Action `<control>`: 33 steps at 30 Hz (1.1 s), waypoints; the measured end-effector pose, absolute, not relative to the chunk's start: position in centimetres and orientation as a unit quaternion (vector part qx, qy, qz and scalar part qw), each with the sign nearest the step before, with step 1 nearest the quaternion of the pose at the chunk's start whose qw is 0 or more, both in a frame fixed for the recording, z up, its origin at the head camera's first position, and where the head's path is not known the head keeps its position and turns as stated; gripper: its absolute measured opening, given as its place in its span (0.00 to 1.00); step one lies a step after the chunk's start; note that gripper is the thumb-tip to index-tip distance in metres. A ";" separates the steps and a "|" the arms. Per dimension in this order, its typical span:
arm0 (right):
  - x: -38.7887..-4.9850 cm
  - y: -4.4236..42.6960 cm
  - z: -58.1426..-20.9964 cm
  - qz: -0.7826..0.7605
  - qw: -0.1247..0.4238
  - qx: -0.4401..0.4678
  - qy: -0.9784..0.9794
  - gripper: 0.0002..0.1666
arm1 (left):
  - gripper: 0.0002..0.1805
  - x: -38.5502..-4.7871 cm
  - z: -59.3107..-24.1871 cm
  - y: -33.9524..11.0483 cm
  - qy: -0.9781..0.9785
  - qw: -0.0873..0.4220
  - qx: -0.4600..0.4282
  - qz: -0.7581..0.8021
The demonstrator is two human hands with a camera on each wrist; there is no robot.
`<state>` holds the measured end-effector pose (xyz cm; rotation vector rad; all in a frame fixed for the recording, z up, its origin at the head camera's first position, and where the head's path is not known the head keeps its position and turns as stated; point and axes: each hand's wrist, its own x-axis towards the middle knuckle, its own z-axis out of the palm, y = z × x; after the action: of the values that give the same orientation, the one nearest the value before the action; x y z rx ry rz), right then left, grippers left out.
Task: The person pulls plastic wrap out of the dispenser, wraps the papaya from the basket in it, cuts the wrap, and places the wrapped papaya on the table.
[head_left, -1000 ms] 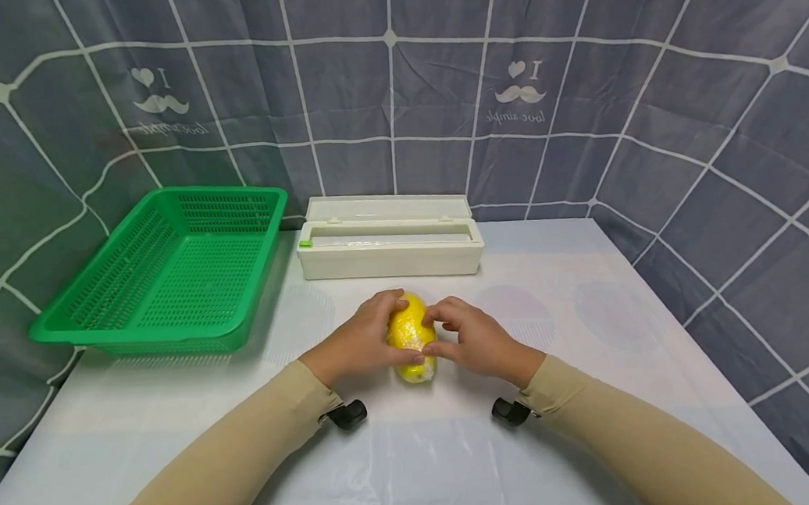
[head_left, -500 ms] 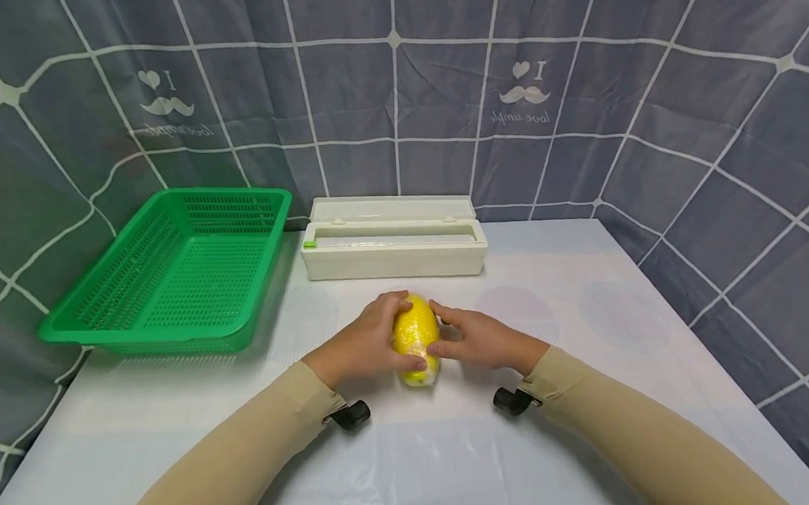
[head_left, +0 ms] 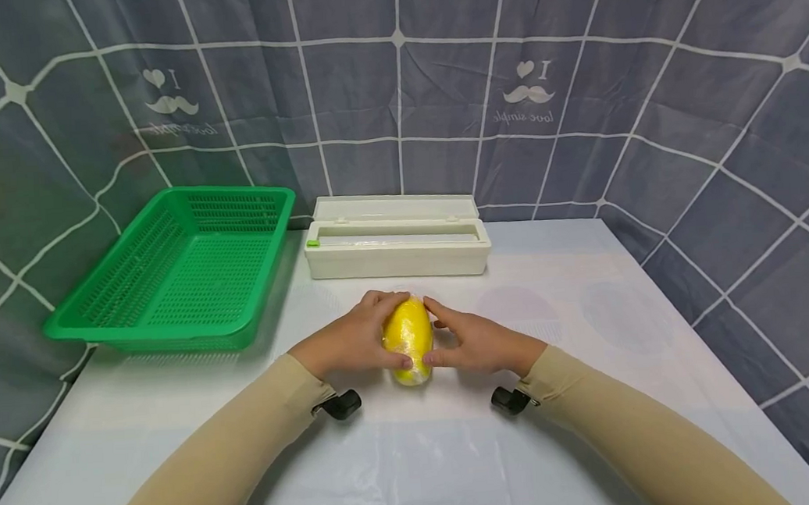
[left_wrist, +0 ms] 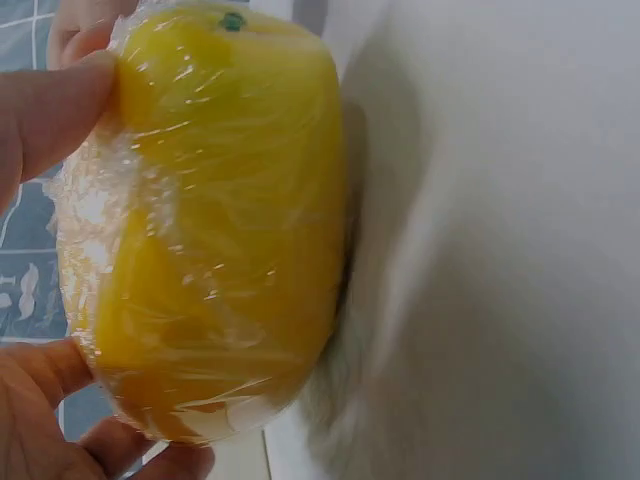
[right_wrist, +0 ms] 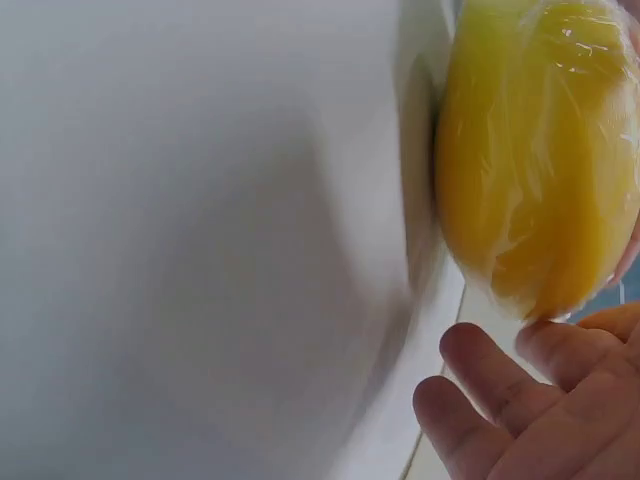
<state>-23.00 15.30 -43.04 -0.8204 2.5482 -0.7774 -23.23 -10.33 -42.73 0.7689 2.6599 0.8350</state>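
Observation:
A yellow melon (head_left: 408,334) wrapped in cling film lies lengthwise on the white table. My left hand (head_left: 350,340) grips it from the left, thumb at the near end and fingers round the far end. Wrinkled, shiny film covers the melon (left_wrist: 220,220) in the left wrist view, and a small green spot shows at one end. On the other side my right hand (head_left: 484,342) is loosely curved, its thumb tip close to the melon's side. In the right wrist view a fingertip touches the end of the melon (right_wrist: 540,160), while other fingers (right_wrist: 490,372) stand apart from it.
Behind the hands is a white cling film dispenser (head_left: 398,262), its lid raised and a roll inside. A green plastic basket (head_left: 241,326) stands at the back left. Grey curtains with white lines (head_left: 463,84) enclose the table (head_left: 434,469).
The melon has shifted slightly left and turned a little in my left hand. My right fingers and thumb have eased from its top toward its right side. The dispenser and basket have stayed put.

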 end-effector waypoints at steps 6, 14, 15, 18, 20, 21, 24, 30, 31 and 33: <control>-23.4 14.9 -43.2 -0.257 0.209 -0.277 0.902 0.67 | 0.57 -22.9 -41.9 -11.3 0.914 0.146 0.243 0.290; -23.0 13.6 -43.8 -0.264 0.194 -0.293 0.898 0.68 | 0.60 -22.7 -41.5 -12.2 0.911 0.157 0.242 0.295; -22.9 13.5 -43.7 -0.266 0.190 -0.289 0.900 0.68 | 0.62 -22.8 -41.5 -12.2 0.911 0.157 0.241 0.296; -22.6 13.3 -43.5 -0.272 0.179 -0.272 0.905 0.68 | 0.68 -22.7 -41.5 -12.1 0.910 0.161 0.236 0.301; -22.5 13.3 -43.4 -0.271 0.168 -0.264 0.910 0.68 | 0.70 -22.7 -41.6 -12.0 0.907 0.164 0.235 0.307; -22.4 13.4 -43.2 -0.273 0.164 -0.259 0.912 0.68 | 0.71 -22.6 -41.7 -11.9 0.906 0.165 0.237 0.308; -22.1 13.7 -42.8 -0.276 0.148 -0.247 0.917 0.67 | 0.70 -22.6 -42.1 -11.7 0.902 0.165 0.244 0.315; -21.8 14.1 -42.4 -0.277 0.134 -0.244 0.920 0.63 | 0.68 -22.8 -42.6 -11.7 0.902 0.161 0.253 0.309; -21.8 14.2 -42.5 -0.277 0.134 -0.244 0.920 0.63 | 0.68 -22.9 -42.6 -11.7 0.903 0.163 0.253 0.306; -21.8 14.3 -42.7 -0.280 0.138 -0.241 0.919 0.64 | 0.68 -22.9 -42.6 -11.8 0.902 0.170 0.253 0.306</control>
<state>-21.83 14.26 -42.67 -0.6976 2.6568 -0.8101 -22.95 -11.82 -42.62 0.7201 2.5617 0.8684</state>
